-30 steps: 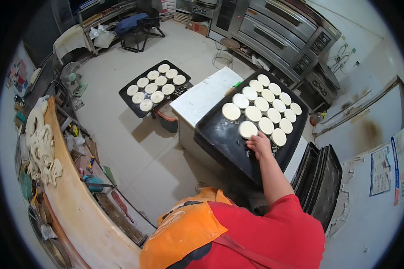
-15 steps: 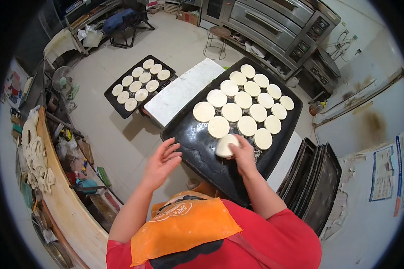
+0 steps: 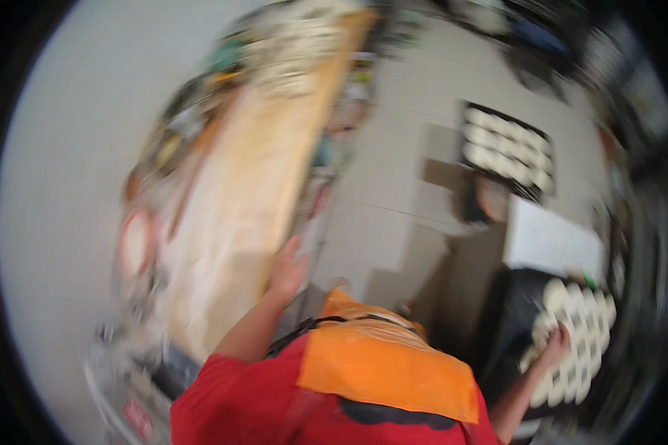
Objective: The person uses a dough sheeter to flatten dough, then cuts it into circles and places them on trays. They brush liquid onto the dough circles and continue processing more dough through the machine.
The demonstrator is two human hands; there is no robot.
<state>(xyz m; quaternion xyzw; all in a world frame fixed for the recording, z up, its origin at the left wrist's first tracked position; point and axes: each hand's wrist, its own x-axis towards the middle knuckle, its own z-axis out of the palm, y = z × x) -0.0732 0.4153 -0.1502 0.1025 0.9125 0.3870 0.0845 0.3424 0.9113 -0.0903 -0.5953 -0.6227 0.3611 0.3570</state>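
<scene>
The whole view is smeared by motion. My left hand (image 3: 288,273) hangs beside the edge of the long wooden worktable (image 3: 234,245), its blurred fingers stretched apart with nothing visible in them. Out to the right, my right hand (image 3: 555,344) is over the black baking tray (image 3: 513,315), among rows of pale round dough discs (image 3: 583,326). Blur hides its fingers and whether a disc is between them. The tray's near-left part is bare black metal.
A second black tray (image 3: 464,133) of dough discs stands farther off, past a white tabletop (image 3: 553,241). Strips of dough (image 3: 297,52) lie at the worktable's far end. Cluttered shelving (image 3: 338,122) runs along the table's side. Tiled floor (image 3: 397,174) lies between.
My view has swung left, so the worktable fills the middle left and the trays sit at the right. The disc that my right hand gripped before can no longer be made out.
</scene>
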